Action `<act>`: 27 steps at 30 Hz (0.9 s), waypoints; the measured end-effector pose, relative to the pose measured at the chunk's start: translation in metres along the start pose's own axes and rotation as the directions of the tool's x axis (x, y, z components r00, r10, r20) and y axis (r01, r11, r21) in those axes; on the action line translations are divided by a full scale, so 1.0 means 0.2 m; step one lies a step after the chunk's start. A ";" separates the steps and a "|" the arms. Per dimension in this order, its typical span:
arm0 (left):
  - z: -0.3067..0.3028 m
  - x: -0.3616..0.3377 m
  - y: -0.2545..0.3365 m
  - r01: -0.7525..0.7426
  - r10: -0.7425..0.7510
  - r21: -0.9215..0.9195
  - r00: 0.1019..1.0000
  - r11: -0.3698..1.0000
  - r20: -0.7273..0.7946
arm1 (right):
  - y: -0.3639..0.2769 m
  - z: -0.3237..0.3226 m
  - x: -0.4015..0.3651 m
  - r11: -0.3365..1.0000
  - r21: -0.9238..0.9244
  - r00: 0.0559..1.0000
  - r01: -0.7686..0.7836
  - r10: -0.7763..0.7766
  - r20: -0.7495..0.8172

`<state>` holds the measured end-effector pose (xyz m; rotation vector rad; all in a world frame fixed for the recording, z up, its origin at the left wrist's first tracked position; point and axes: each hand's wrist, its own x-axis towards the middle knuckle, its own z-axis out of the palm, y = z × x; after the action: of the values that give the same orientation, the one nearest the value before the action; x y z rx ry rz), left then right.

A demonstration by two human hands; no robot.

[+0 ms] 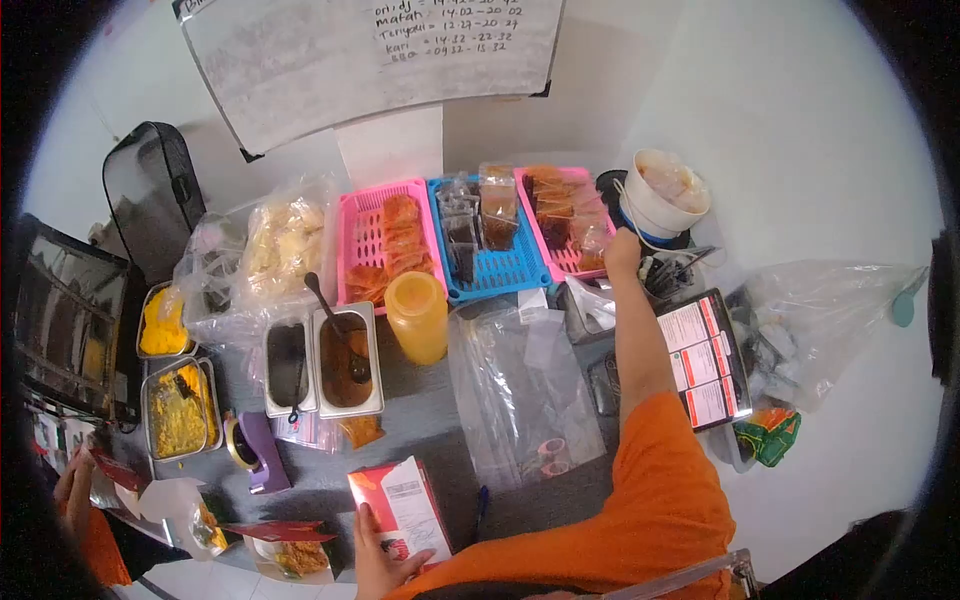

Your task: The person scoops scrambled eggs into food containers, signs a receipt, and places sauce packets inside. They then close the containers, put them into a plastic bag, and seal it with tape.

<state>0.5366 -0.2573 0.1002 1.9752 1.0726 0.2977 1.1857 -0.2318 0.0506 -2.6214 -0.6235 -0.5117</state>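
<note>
- The right hand (622, 252) is stretched to the far side of the desk (420, 420), at the near corner of the right pink basket (570, 268). It touches the basket or the sachets in it. The view is too small there to tell whether the fingers are spread or pinching one.
- The left hand (382, 558) stays close to the body and holds the red-and-white carton (402, 505) by its near end. The thumb lies along the left edge and the fingers are curled under it. This grip seems meant to keep the carton steady and its top free while the other arm reaches.
- Three baskets stand side by side along the back: the left pink basket (350, 250) with orange sachets, the blue basket (500, 268) with dark ones, and the right pink one with brown ones. They are apparently sorted by kind so each can be picked without searching.
- The yellow squeeze bottle (418, 318) and the steel sauce pans (376, 350), one holding a spoon, stand between the baskets and the carton. They are likely kept in the middle for easy reach.
- Clear plastic bags (520, 390) lie flat just right of the bottle, beside the right forearm.
- A co-worker's hand (75, 490) is at the lower left, well apart from the carton.
</note>
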 end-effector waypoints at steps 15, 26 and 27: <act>0.00 0.00 0.03 0.033 -0.033 -0.094 0.999 0.995 0.002 | -0.04 -0.18 0.04 0.984 -0.031 0.981 0.178 -0.175 0.081; 0.00 0.00 0.07 0.140 -0.144 -0.278 0.990 0.950 0.006 | 0.03 -0.19 0.12 0.931 0.034 0.931 0.364 -0.365 0.013; -0.02 0.01 0.07 0.077 -0.077 -0.099 0.997 0.992 0.004 | -0.01 -0.27 0.10 0.945 0.040 0.945 0.325 -0.326 0.027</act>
<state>0.5435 -0.2582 0.1128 1.8417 1.1103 0.3035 1.1876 -0.2466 0.1063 -2.5074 -1.0778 -0.5474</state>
